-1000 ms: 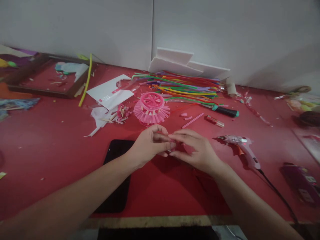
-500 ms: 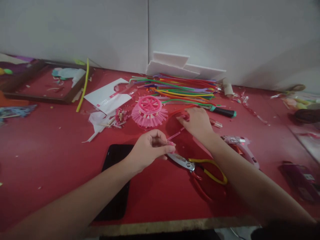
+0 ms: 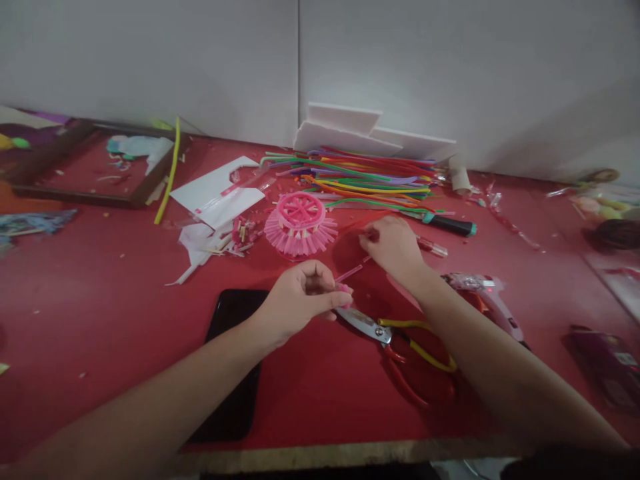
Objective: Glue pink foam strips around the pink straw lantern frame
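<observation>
Straw bits (image 3: 344,288) sit pinched in the left hand (image 3: 300,300), its grip narrow, low over the red bench (image 3: 100,293). Right hand (image 3: 395,248) reaches farther out — fingers closed on a pink straw piece (image 3: 371,235) beside the pink wheel (image 3: 301,223). Scissors (image 3: 400,333) lie between the arms; glue gun (image 3: 487,300) just right.

A short pink straw piece (image 3: 344,287) is being pinched upright-ish above the red table, while a longer pink straw length (image 3: 350,271) is lying flat and slanted just beyond it, its far end being covered
</observation>
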Available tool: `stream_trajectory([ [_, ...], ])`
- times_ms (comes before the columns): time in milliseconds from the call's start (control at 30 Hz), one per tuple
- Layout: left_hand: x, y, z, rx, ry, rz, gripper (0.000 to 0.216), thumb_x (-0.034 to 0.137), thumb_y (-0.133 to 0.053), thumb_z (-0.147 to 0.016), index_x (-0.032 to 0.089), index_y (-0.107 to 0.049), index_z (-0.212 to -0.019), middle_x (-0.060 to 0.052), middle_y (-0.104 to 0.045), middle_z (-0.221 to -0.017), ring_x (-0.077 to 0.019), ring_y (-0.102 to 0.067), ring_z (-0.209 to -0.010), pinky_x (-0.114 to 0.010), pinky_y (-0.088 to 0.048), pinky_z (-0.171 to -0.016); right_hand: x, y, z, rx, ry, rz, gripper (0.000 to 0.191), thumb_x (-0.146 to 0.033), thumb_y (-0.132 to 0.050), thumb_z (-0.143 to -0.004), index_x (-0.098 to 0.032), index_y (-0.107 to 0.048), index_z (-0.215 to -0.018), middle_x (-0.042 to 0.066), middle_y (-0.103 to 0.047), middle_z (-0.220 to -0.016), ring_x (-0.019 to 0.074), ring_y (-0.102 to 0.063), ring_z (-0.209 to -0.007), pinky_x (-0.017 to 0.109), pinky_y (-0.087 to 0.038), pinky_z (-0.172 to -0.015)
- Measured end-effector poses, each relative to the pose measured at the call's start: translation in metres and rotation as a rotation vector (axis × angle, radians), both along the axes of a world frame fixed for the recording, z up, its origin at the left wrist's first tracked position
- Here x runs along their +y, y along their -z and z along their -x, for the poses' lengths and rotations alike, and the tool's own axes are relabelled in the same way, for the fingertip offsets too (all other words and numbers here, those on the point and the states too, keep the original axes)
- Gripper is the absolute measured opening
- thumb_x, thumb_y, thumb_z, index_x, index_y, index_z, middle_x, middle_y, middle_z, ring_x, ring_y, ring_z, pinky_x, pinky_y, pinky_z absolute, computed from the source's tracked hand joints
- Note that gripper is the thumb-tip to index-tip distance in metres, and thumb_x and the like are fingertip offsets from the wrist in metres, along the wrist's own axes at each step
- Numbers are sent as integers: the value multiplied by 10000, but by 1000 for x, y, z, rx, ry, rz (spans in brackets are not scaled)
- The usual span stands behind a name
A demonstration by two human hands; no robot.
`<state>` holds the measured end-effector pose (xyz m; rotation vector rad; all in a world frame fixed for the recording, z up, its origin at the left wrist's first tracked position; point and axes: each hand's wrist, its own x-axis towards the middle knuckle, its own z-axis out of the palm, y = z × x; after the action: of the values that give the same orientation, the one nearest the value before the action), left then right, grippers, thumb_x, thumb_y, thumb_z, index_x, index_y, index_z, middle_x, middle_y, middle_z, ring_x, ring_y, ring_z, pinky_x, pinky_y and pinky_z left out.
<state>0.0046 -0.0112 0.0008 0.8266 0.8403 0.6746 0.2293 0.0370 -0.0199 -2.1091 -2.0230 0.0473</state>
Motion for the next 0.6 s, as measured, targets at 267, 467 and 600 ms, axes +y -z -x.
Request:
stream_trajectory([
  [267, 0, 0, 0, 0, -5, 25, 488, 243, -1002, -525, 162, -553, -700, -27, -766, -710, -131, -709, -647, -175, -556, -493, 8, -5, -15, 91, -40, 11, 267, -351, -756, -783, -182, -752, -989, 107, -769, -1030, 292, -687, -1016, 421, -503, -933],
  [467, 1, 4, 2, 5, 11, 17, 447, 227, -974, -587, 168, -549, -712, -32, -763, -720, -149, -730, -685, -178, -550, -506, 11, -12, -23, 139, -103, 53, 370, -299, -789, -735, -211, -754, -1093, 68, -780, -1094, 255, -707, -1003, 388, -529, -930],
  [600, 1, 8, 3, -16, 23, 6, 434, 225, -964, -615, 170, -548, -728, -24, -764, -715, -143, -729, -686, -171, -550, -506, 9, -11, -21, 151, -101, 65, 308, -248, -733, -780, -210, -770, -1084, 59, -790, -1061, 221, -721, -905, 350, -545, -856],
])
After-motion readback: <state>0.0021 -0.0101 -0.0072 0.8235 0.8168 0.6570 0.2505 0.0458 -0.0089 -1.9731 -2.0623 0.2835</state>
